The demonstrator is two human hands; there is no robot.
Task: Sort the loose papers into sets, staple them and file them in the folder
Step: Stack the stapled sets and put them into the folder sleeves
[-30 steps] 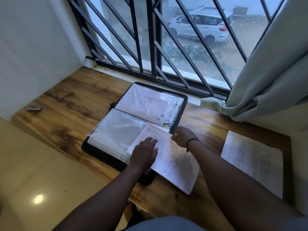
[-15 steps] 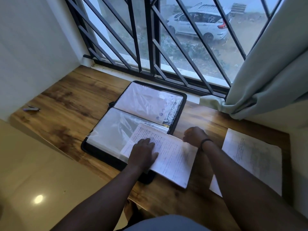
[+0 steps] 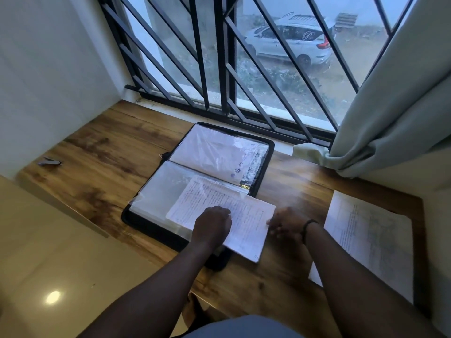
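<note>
A black folder [image 3: 195, 181] lies open on the wooden surface [image 3: 97, 152] in front of a barred window [image 3: 219, 69]. Its clear plastic sleeves face up, and the far half already holds papers under the plastic. A handwritten set of papers [image 3: 246, 215] lies across the near right part of the folder. Its far left portion sits over or inside the near sleeve, though which one cannot be told, and its near right corner sticks out past the folder's edge over the wood.

The left hand [image 3: 212, 225] rests on top of this set near its near edge, knuckles up and fingers curled under, pressing the sheets down. The right hand [image 3: 285, 223] is at the right edge of the same set, with its fingers against the paper's edge. Whether it pinches the sheets or only touches them cannot be told. A dark band circles the right wrist.

A second stack of papers [image 3: 371, 240] lies flat on the surface to the right, well apart from the folder and partly hidden by the right forearm. A small metal tool [image 3: 50, 162] lies near the far left edge of the surface. A pale curtain [image 3: 390, 106] hangs at the right side of the window, and a white car [image 3: 290, 42] stands outside.
</note>
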